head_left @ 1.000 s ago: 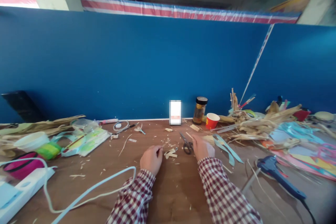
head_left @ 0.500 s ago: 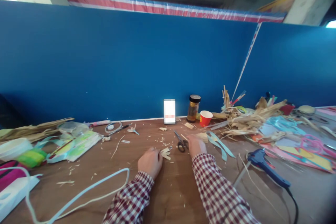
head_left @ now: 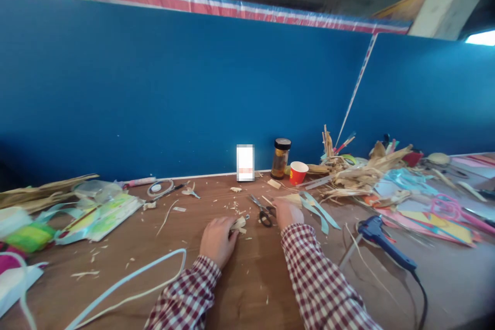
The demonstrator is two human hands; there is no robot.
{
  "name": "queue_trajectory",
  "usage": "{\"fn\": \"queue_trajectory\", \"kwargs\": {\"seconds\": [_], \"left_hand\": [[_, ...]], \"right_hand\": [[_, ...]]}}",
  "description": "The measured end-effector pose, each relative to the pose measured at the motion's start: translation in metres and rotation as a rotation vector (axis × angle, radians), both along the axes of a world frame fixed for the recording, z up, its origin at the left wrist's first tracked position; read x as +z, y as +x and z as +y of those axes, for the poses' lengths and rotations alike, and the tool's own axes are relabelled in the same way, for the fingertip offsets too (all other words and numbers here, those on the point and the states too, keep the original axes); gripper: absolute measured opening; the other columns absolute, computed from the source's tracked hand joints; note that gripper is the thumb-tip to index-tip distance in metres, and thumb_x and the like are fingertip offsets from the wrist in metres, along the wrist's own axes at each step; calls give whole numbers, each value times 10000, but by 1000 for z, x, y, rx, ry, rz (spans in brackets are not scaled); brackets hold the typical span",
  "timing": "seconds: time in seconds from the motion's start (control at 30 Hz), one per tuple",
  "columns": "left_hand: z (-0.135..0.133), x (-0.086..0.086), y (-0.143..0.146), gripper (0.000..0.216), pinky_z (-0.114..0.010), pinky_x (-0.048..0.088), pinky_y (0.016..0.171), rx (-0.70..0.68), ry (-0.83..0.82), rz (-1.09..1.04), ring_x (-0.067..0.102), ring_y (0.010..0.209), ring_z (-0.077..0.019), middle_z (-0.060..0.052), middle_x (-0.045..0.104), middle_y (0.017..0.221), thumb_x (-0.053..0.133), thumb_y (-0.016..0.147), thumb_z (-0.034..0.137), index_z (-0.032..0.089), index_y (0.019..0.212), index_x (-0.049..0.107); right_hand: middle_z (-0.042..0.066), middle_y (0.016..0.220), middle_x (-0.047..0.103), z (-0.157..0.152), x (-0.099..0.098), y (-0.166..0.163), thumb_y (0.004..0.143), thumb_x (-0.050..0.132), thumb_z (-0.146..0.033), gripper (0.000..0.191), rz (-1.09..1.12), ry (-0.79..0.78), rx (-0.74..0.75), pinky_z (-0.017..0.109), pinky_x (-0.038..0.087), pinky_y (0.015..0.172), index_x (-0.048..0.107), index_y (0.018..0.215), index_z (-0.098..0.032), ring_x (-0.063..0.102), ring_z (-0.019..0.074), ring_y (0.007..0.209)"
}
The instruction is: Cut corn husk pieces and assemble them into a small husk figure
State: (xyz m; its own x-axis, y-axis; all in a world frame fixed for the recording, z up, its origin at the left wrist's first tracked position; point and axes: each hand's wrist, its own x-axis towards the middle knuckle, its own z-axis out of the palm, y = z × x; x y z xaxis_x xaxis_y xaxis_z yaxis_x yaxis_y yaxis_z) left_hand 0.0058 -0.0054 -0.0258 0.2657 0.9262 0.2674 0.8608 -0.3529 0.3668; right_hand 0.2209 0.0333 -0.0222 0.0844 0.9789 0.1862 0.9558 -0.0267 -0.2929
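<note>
My left hand (head_left: 216, 240) rests on the brown table (head_left: 251, 283), its fingers curled over a small bundle of pale husk pieces (head_left: 238, 225). My right hand (head_left: 286, 213) lies further right, its fingertips at the black handles of a pair of scissors (head_left: 261, 210) that lie flat on the table. The right hand's fingers are mostly hidden behind its back. Both sleeves are red-and-white check. Pale husk scraps are scattered round the hands.
A blue glue gun (head_left: 381, 242) with its cable lies at the right. A jar (head_left: 280, 158) and red paper cup (head_left: 298, 172) stand by the blue partition. Dried husks (head_left: 363, 175) and coloured paper pile up at the right, packets (head_left: 100, 211) and a white cord (head_left: 127, 283) at the left.
My left hand has moved forward and closed over the husk pieces. My right hand has stayed at the scissors. The view has drifted to the right.
</note>
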Motion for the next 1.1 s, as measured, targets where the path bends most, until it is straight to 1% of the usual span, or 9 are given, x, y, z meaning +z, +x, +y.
{"fn": "queue_trajectory", "kwargs": {"seconds": [0.23,0.37,0.5,0.63,0.8,0.87,0.97,1.03,1.1], "left_hand": [[-2,2,-2,232,-278,366,745,79,-10,70,541,856,-189,-40,630,889,444,800,257,229,969,601],[-2,1,-3,222,-269,370,704,114,11,59,540,835,-187,-36,616,882,464,791,309,236,956,594],[-3,2,-4,247,-268,367,732,111,14,43,532,852,-183,-43,607,908,466,790,350,229,965,591],[-4,3,-5,238,-272,366,732,111,-21,78,533,858,-187,-45,612,901,444,805,329,231,950,605],[-3,1,-7,229,-270,380,742,109,-35,73,540,857,-180,-46,617,892,433,810,299,231,926,618],[0,3,-5,232,-279,396,748,130,-11,7,543,861,-185,-49,618,921,457,796,301,226,952,611],[-6,12,1,247,-312,409,795,153,130,-207,541,893,-199,-71,615,961,455,799,309,201,962,608],[-24,20,5,241,-323,407,832,70,186,-388,546,893,-197,-75,623,920,421,822,313,200,885,625],[-55,24,7,239,-329,423,827,8,100,-518,545,910,-197,-74,618,949,424,827,331,205,865,624]], "right_hand": [[46,903,607,-3,3,-10,822,421,-158,243,11,88,191,226,364,753,632,928,-217,530,145,859],[47,896,593,-11,4,-20,839,434,-282,209,-11,119,251,246,354,780,624,905,-221,508,159,883],[43,901,573,-15,2,-24,794,496,-388,216,-56,114,249,261,369,729,621,884,-236,501,178,870],[29,898,564,-13,-1,-24,795,509,-294,153,-57,49,227,239,369,706,615,896,-250,513,153,838],[31,899,559,-11,-3,-23,788,511,-233,164,-45,13,204,235,367,721,612,917,-251,516,149,833],[31,911,556,-12,-3,-23,788,505,-228,180,-23,36,221,233,366,739,601,939,-254,514,148,845],[37,935,553,-13,-4,-24,795,489,-239,192,-11,60,230,238,369,741,589,959,-250,510,153,867],[42,939,554,-14,-4,-26,801,477,-244,189,-18,54,221,245,372,737,590,953,-244,508,160,875],[44,943,554,-15,-3,-27,806,470,-249,188,-25,48,217,246,374,736,592,949,-242,508,162,881]]}}
